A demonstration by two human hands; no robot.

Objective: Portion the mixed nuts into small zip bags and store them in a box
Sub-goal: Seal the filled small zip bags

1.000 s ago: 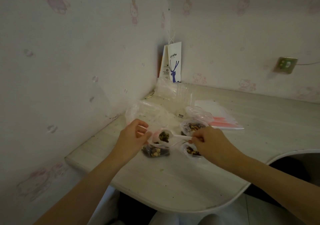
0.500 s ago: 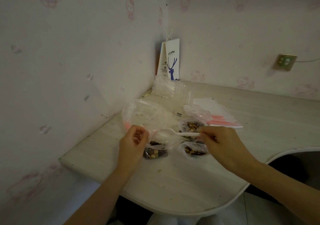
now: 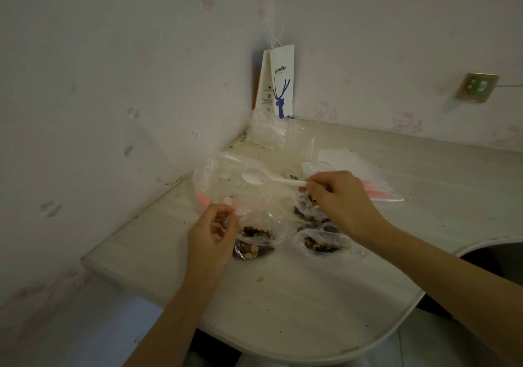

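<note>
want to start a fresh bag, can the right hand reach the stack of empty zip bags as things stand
Probably yes: the stack of empty zip bags lies just beyond the right hand with nothing between, though its fingers hold the spoon.

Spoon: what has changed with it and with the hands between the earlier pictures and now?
The spoon, loaded with nuts a second ago, was emptied into the small zip bag. The right hand has since drawn it back, empty, over the large clear bag. The left hand still pinches the small bag's mouth. The two other filled bags stayed put.
</note>
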